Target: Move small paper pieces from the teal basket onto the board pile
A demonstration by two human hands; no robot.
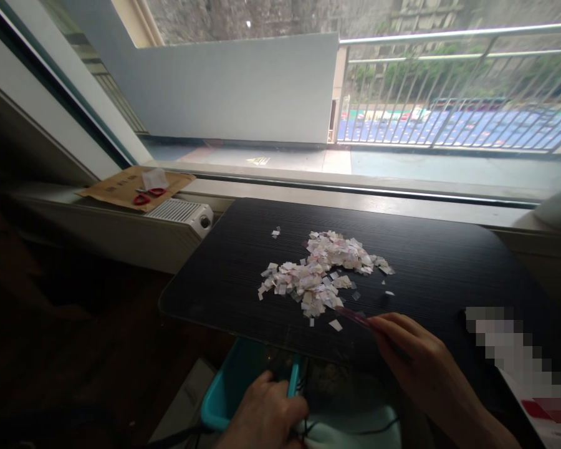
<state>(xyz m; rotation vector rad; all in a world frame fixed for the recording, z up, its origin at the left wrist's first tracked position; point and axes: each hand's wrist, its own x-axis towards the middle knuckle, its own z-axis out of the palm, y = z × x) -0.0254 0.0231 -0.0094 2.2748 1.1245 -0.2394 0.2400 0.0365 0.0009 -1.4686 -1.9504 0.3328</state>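
Observation:
On the dark tabletop lies a spread heap of small white paper scraps, with a few loose pieces around it. My right hand pinches a thin purplish strip, whose far end reaches the heap's near edge; its exact kind I cannot make out. Below the table's front edge, my left hand grips the rim of a teal plastic bin. The bin sits under the edge, its inside dark and partly hidden by the hand.
A pale green container with dark cords stands right of the bin. On the sill at left are a brown envelope, red-handled scissors and a white heater. A window runs behind the table. A blurred-out item lies at right.

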